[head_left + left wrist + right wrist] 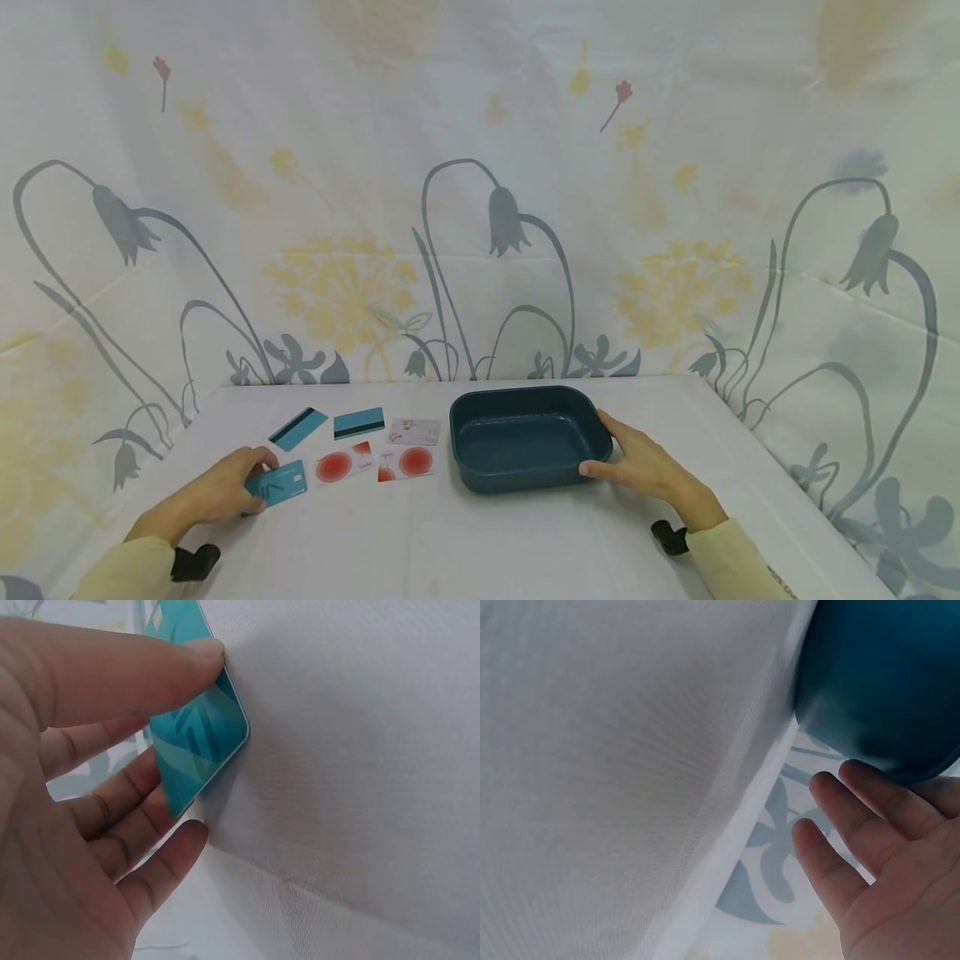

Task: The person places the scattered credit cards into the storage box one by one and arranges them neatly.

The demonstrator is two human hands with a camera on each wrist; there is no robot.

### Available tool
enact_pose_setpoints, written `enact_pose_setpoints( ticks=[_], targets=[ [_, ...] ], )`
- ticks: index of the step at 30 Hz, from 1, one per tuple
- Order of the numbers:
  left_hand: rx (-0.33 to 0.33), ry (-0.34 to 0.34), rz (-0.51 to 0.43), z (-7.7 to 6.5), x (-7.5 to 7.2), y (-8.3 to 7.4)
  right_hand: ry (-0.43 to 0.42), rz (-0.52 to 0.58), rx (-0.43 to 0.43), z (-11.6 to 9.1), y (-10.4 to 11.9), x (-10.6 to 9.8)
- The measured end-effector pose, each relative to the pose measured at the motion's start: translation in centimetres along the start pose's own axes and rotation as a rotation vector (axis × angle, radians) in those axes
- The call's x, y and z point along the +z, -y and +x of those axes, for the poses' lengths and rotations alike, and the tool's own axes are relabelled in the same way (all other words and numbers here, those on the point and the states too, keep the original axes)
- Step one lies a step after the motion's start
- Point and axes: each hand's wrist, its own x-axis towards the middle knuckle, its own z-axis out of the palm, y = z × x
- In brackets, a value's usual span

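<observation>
At the left of the table in the head view, my left hand [229, 483] pinches a teal bank card [283, 482] that shows a chip. In the left wrist view the thumb lies over the card's face [196, 727], and the other fingers are behind or beside it. My right hand [643, 460] touches the right end of a dark teal rectangular bin [517, 481], with the thumb at its front and a finger at its right side. Several fingers of that hand [889, 847] are spread and fairly straight by the bin's wall in the right wrist view.
Two teal cards with black stripes [298, 428] [358, 422] lie behind the held one. Beside the bin are a pale patterned card [414, 431] and two white cards with red circles [343, 464] [406, 463]. A flower-patterned curtain [480, 192] hangs behind the white-covered table [480, 542].
</observation>
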Motion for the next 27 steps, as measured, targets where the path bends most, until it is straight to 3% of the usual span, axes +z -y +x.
enact_pose_setpoints(
  ticks=[6,20,27],
  targets=[
    [0.009,-0.009,0.012,-0.45,0.19,0.13,-0.004,-0.004,-0.007,0.00,-0.08,0.05],
    [-0.078,0.055,0.028,-0.03,0.01,-0.40,0.008,-0.016,-0.002,-0.02,0.00,-0.02],
    [-0.059,0.055,0.033,0.20,-0.16,-0.48,0.009,-0.022,0.005,-0.02,-0.07,0.02]
  ],
)
